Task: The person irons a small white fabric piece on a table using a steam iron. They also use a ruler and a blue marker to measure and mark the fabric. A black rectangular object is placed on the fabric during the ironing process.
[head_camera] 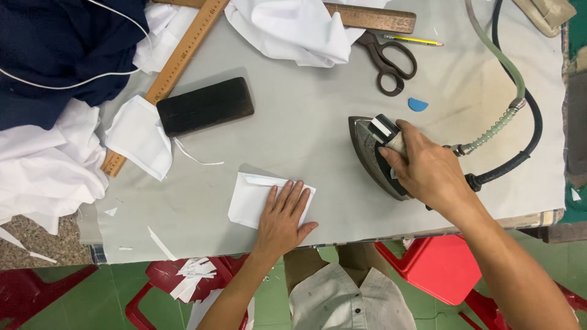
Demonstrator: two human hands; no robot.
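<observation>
My left hand (282, 214) lies flat and open, fingers spread, pressing down on a small folded piece of white fabric (254, 198) on the grey ironing table (293, 122). That folded piece sits just left of the iron, near the table's front edge. My right hand (428, 171) is clenched around the handle of the steam iron (374, 153), which rests on the table with its pointed nose aimed away from me and to the left; I think the soleplate is flat on the cloth cover, though my hand hides most of it. Behind the iron lie dark-handled scissors (386, 61) and a yellow pencil (416, 41), and between them and the iron a small blue chalk piece (417, 104). The iron's hoses (520, 110) curve off to its right. Well left of the iron sits a black rectangular block (205, 106), touching a long wooden ruler (177, 61). Farther left of the iron are heaps of white cloth (43, 165) and navy cloth (61, 49).
</observation>
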